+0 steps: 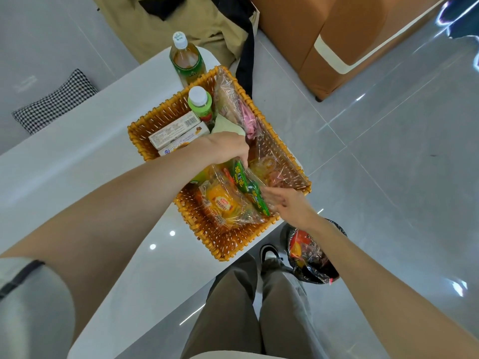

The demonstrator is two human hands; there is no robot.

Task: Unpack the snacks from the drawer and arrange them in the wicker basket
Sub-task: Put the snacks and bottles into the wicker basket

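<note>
Wicker basket (160, 115) on white table (77, 164): holds boxes (176, 133), green-capped bottle (201, 102), wrapped bread (225, 206). Green snack packet (243, 182) over basket, left hand (228, 147) clenched on its top. Right hand (285, 203) touches lower end; grip unclear.

wicker basket (155, 117) – orange-tan | green packet (247, 186) – yellow lettering | cushion (55, 101) – black-white houndstooth
</note>
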